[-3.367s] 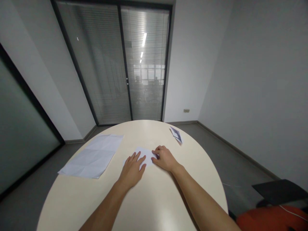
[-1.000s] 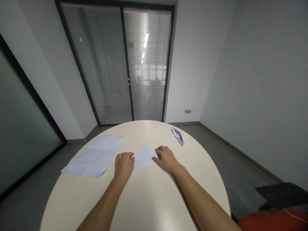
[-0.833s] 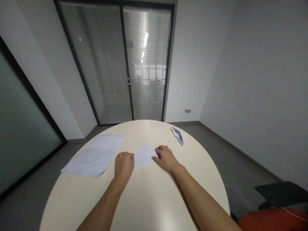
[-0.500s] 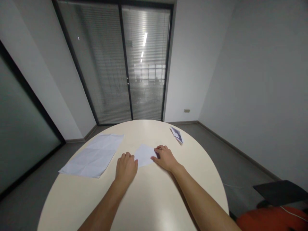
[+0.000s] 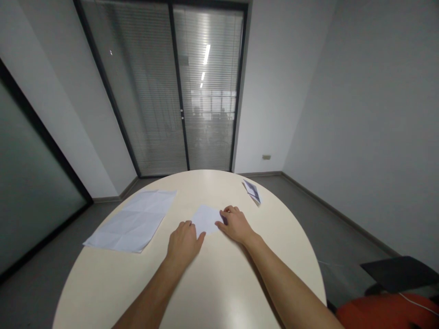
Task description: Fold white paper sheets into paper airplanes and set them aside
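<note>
A small white sheet of paper (image 5: pixel 206 219) lies on the round table (image 5: pixel 219 278) between my two hands. My left hand (image 5: pixel 183 242) rests at its left edge, palm down, with the thumb stretched away from the fingers along the near edge. At the opposite side, my right hand (image 5: pixel 237 225) has its thumb and curled fingers closed about the paper's right edge. A dark patch shows between that thumb and forefinger; whether it is shadow or print, I cannot tell.
A large creased white sheet (image 5: pixel 135 221) lies at the table's left. Toward the far right edge is a folded paper piece (image 5: pixel 252 191) with dark print. An orange chair seat (image 5: pixel 387 313) stands at lower right, beside a black panel (image 5: pixel 401 273).
My left hand has turned, its thumb swinging out to the right along the paper's near edge. The right hand and the papers have hardly moved.
</note>
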Available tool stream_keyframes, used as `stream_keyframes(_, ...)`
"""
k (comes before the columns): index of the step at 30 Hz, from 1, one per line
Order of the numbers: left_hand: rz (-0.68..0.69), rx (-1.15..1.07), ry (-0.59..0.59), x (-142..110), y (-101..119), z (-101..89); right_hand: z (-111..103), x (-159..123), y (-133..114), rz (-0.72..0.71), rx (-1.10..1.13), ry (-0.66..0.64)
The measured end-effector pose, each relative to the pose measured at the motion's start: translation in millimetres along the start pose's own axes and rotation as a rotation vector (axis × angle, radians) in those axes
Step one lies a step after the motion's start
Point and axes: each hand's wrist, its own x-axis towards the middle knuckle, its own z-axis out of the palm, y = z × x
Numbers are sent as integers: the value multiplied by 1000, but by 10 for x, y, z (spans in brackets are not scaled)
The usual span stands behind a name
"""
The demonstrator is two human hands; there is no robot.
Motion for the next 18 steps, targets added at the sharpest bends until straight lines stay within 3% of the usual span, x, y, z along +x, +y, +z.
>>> stream_keyframes(10, 25, 40, -25, 3, 29, 25, -59, 25, -87, 63, -118, -18)
stream_keyframes(18, 46, 70, -33, 7, 21, -60, -156, -6, -146, 117, -125, -43)
